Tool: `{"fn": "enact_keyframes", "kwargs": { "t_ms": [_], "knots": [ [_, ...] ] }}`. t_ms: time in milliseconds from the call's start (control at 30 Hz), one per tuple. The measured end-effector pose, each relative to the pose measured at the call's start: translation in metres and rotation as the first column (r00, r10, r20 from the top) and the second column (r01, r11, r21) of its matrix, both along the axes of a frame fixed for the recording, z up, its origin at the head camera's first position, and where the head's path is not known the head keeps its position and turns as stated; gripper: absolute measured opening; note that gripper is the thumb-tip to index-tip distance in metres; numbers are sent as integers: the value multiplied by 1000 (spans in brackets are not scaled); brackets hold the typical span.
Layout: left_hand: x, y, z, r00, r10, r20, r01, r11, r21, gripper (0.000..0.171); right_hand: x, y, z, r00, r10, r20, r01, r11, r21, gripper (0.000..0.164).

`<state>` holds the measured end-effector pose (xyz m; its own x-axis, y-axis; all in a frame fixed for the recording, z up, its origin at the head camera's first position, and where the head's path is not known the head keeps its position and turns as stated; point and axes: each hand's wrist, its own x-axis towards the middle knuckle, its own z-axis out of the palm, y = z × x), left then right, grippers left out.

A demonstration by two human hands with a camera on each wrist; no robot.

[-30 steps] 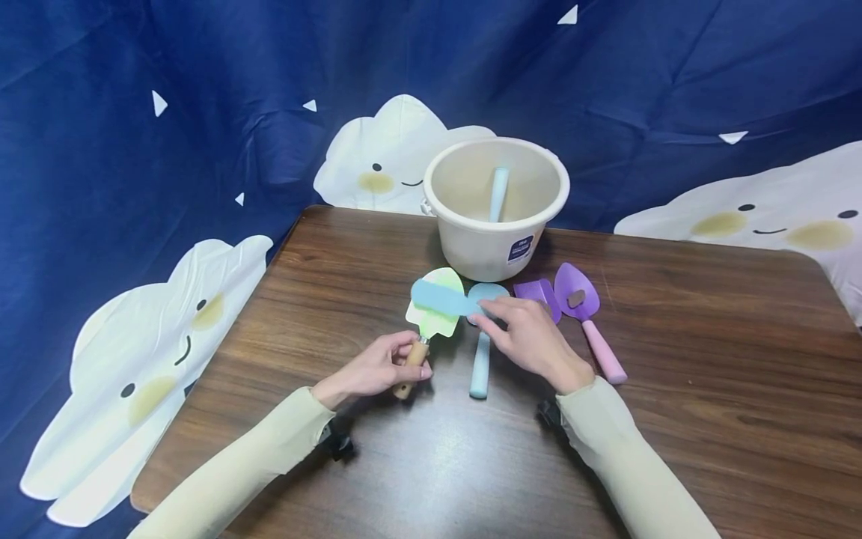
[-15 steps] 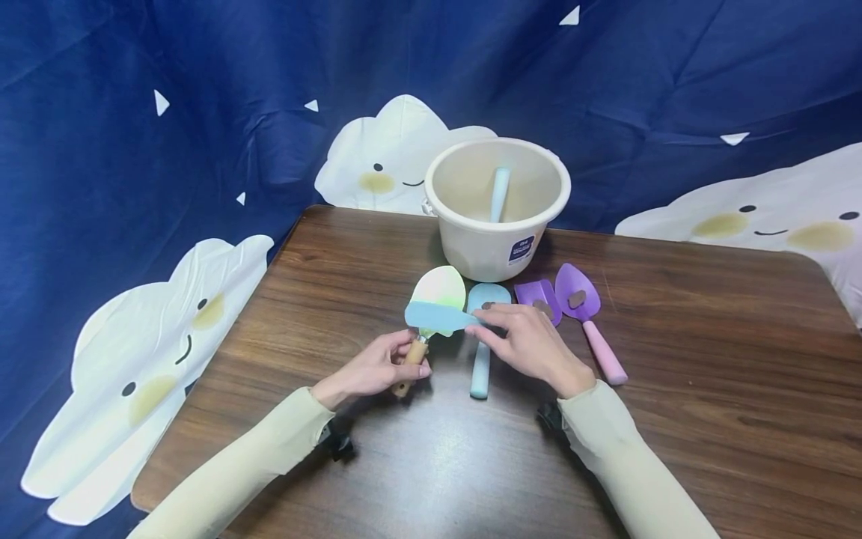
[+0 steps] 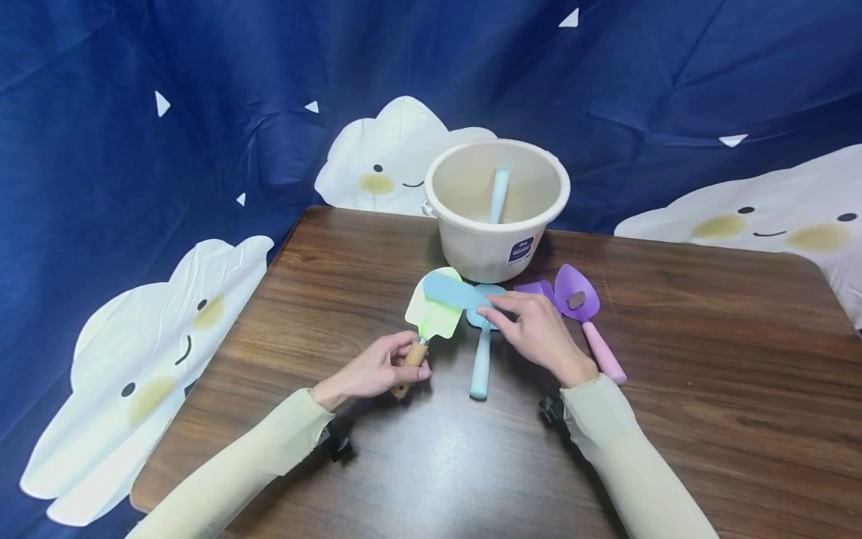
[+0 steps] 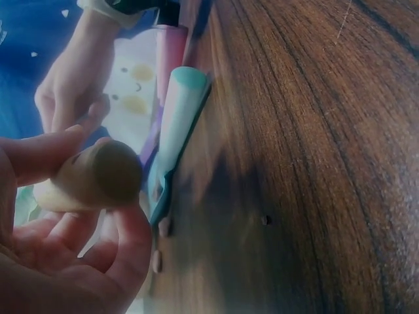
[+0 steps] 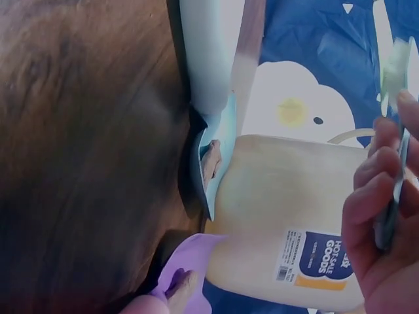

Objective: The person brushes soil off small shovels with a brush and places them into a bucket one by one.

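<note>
In the head view my left hand (image 3: 384,365) grips the wooden handle (image 3: 415,355) of a hand trowel, whose pale-green and white blade (image 3: 420,308) points toward the bucket. My right hand (image 3: 542,337) pinches a flat light-blue tool (image 3: 447,290) with a rounded end. This tool lies across the upper part of the trowel blade in that view; the gripped end is hidden by my fingers. In the left wrist view the wooden handle (image 4: 88,176) shows end-on between thumb and fingers. The blue tool (image 5: 398,190) appears edge-on in my right hand in the right wrist view.
A beige bucket (image 3: 471,251) stands behind, a light-blue handle (image 3: 499,195) upright inside. Near my right hand lie a light-blue shovel (image 3: 480,367), a purple scoop (image 3: 535,287) partly covered, and a purple trowel (image 3: 587,296) with pink handle. Brown lumps (image 5: 211,160) sit on their blades.
The blue tool swept down the trowel blade toward its handle, then back up toward the tip, now tilted. My right hand shifted slightly right; the left hand kept its place.
</note>
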<state>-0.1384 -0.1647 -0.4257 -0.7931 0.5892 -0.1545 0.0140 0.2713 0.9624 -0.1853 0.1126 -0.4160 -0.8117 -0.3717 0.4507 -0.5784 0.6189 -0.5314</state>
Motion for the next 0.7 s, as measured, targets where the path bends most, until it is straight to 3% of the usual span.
{"fn": "enact_keyframes", "kwargs": {
  "t_ms": [167, 400, 533, 700],
  "knots": [
    [2, 0, 1, 1000, -3, 24, 3, 1000, -6, 18, -4, 5, 1, 996, -84, 22, 84, 996, -5, 33],
    [1, 1, -1, 1000, 9, 27, -9, 1000, -12, 17, -3, 5, 6, 988, -155, -19, 155, 986, 60, 34],
    [-1, 2, -2, 999, 28, 31, -28, 999, -18, 22, 3, 0, 7, 991, -124, -57, 128, 989, 74, 31],
    [-2, 3, -2, 998, 48, 32, -47, 999, -23, 36, 10, -8, 6, 991, -10, -134, 22, 996, 92, 21]
  ]
}}
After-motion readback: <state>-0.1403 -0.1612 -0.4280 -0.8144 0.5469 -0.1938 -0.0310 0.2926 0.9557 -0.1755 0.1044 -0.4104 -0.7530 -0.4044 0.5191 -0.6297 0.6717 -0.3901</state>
